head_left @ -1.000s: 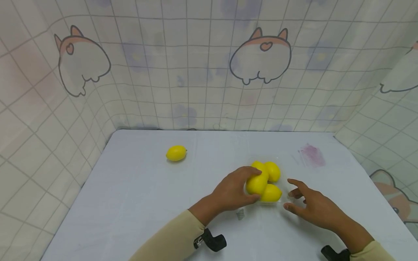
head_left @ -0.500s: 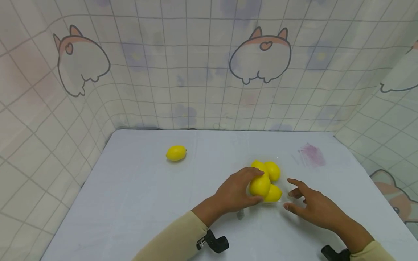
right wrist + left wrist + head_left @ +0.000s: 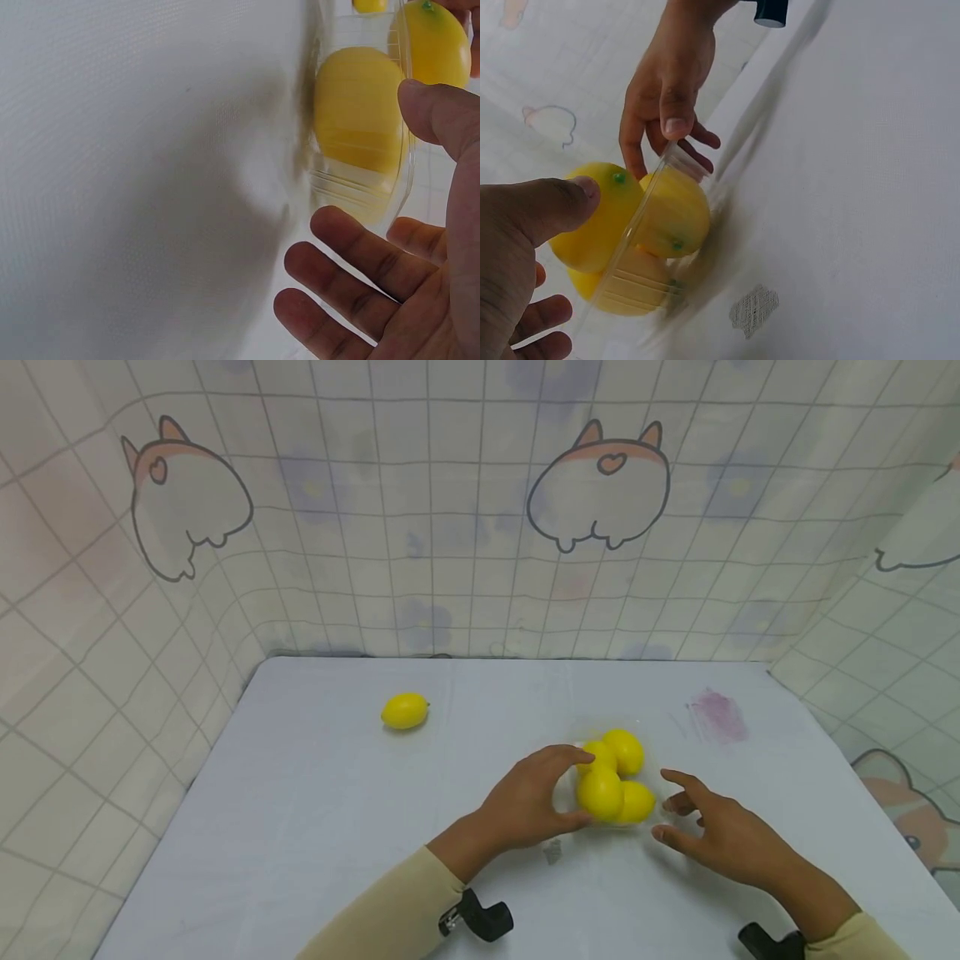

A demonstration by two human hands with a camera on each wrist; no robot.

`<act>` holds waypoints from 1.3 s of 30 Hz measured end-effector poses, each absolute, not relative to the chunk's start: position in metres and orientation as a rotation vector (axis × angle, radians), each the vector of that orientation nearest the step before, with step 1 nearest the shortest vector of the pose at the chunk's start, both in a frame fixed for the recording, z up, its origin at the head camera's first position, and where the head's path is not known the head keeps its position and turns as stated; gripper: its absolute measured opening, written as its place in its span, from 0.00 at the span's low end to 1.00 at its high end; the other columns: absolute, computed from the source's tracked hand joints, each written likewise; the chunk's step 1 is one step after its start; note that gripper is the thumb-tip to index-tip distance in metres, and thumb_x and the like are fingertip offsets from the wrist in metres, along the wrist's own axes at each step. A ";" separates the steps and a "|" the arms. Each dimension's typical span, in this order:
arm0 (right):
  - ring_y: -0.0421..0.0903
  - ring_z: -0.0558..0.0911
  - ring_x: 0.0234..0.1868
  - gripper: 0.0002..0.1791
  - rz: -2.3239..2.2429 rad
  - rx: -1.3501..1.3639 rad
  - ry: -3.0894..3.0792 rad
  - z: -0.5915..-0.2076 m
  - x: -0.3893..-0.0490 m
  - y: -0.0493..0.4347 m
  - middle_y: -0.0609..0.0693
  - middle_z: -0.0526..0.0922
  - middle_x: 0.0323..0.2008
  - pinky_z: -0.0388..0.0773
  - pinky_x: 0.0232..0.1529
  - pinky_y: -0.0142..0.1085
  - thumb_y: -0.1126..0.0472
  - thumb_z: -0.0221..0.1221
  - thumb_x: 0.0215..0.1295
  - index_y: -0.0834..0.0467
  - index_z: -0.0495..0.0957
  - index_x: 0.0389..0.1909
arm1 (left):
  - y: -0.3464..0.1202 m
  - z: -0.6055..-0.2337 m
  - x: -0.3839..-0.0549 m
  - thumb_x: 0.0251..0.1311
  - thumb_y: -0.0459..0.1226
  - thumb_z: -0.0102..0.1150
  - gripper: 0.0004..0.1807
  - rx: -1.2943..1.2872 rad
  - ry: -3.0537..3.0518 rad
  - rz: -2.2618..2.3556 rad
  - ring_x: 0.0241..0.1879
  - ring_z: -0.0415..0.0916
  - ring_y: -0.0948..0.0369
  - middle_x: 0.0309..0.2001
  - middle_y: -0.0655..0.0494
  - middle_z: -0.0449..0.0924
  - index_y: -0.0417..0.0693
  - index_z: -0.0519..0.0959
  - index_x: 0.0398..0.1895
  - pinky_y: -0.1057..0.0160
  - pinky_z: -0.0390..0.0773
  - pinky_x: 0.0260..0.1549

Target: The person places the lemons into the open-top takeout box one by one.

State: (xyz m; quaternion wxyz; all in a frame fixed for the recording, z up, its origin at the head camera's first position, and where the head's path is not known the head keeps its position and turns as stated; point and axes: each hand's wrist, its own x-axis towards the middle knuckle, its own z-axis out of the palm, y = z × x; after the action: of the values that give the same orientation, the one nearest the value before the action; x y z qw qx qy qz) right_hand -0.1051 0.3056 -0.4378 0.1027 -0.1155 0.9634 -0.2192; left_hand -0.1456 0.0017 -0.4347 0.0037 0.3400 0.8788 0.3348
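- Four lemons are counted in the clear tray [image 3: 651, 774] at the table's [image 3: 315, 827] middle; a fifth lemon [image 3: 404, 711] is left loose at about 10 o'clock from the tray, well apart, so the gathering is judged nearly done with one fruit outstanding.
- The top lemon [image 3: 600, 792] is touched by the left hand [image 3: 525, 802], thumb and fingers curved round it; whether it is gripped or just released cannot be told.
- The right hand [image 3: 720, 835] is held wide at the tray's 4 o'clock, fingers spread, nothing held.
- The tray's ribbed wall [image 3: 641, 281] is shown only by the wrist views; the loose lemon is shown only by the head view.
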 end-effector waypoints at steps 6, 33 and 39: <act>0.54 0.84 0.47 0.50 -0.626 -0.318 2.834 -0.436 -0.105 0.303 0.50 0.85 0.53 0.82 0.47 0.58 0.33 0.65 0.63 0.55 0.58 0.76 | -0.014 -0.435 -0.149 0.57 0.50 0.76 0.39 1.016 2.764 1.072 0.70 0.65 0.64 0.71 0.64 0.69 0.57 0.70 0.71 0.61 0.66 0.69; 0.56 0.84 0.48 0.50 -0.598 -0.302 2.832 -0.432 -0.102 0.300 0.51 0.85 0.53 0.82 0.47 0.59 0.32 0.64 0.63 0.55 0.58 0.76 | -0.083 -0.439 -0.170 0.59 0.48 0.74 0.39 0.670 2.846 1.030 0.72 0.64 0.59 0.72 0.61 0.68 0.60 0.70 0.73 0.54 0.66 0.70; 0.56 0.84 0.48 0.50 -0.595 -0.309 2.839 -0.434 -0.103 0.300 0.51 0.85 0.53 0.82 0.47 0.59 0.32 0.64 0.63 0.55 0.58 0.76 | -0.090 -0.440 -0.172 0.59 0.48 0.74 0.39 0.625 2.854 1.042 0.71 0.64 0.59 0.72 0.62 0.68 0.61 0.70 0.73 0.54 0.66 0.69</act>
State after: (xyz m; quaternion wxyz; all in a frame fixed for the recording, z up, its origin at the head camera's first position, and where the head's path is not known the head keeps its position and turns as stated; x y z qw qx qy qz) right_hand -0.1032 0.3005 -0.4335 0.1119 -0.1051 0.9672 -0.2025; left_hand -0.1717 -0.0896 -0.4401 0.0197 0.2015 0.9199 0.3359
